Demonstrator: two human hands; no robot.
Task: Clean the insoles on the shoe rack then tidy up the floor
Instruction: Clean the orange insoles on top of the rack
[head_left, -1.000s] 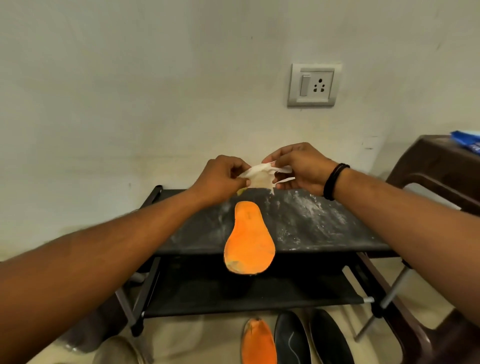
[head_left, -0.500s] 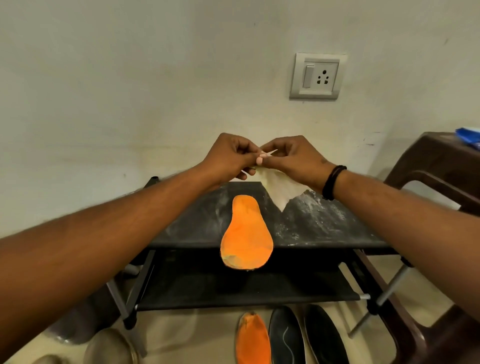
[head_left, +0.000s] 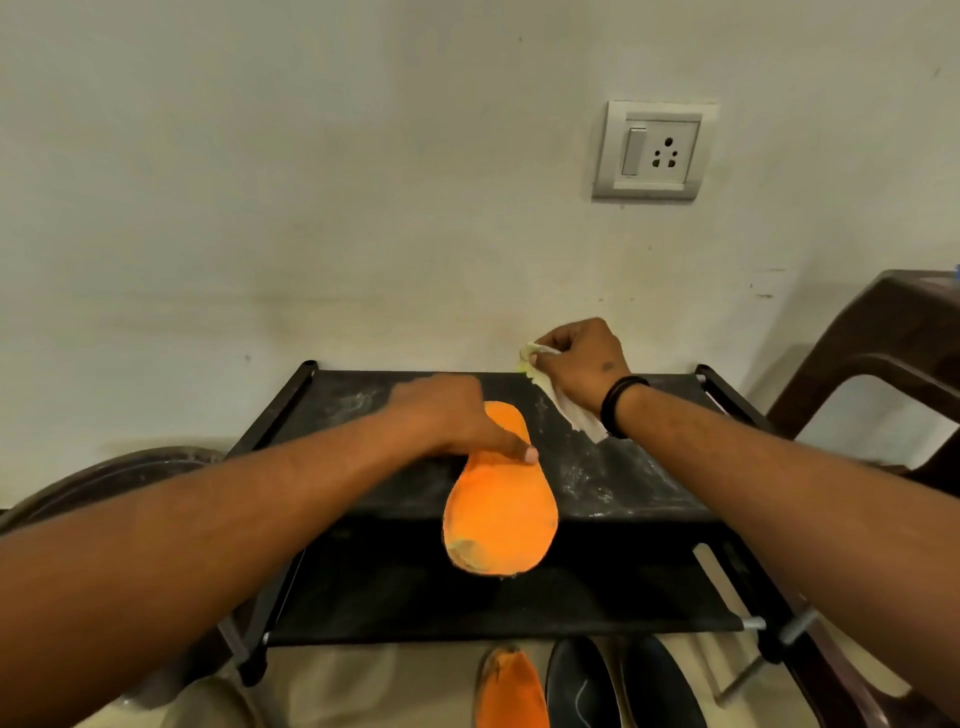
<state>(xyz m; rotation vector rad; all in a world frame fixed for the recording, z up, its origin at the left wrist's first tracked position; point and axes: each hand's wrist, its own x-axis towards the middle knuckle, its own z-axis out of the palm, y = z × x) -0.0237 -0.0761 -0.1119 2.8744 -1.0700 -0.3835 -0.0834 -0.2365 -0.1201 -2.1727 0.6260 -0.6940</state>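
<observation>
The left hand (head_left: 447, 415) presses the insole (head_left: 501, 512) flat under its thumb, fingers hidden, likely steadying it. Right fingers (head_left: 558, 345) pinch a wipe (head_left: 574, 415) hanging below them, seemingly for wiping.

An orange insole (head_left: 500, 512) lies flat on the top shelf of a black shoe rack (head_left: 639, 483), its wide end hanging over the front edge. The dusty shelf shows white powder smears. A second orange insole (head_left: 511, 688) and two dark insoles (head_left: 582, 686) lie on the floor below.
</observation>
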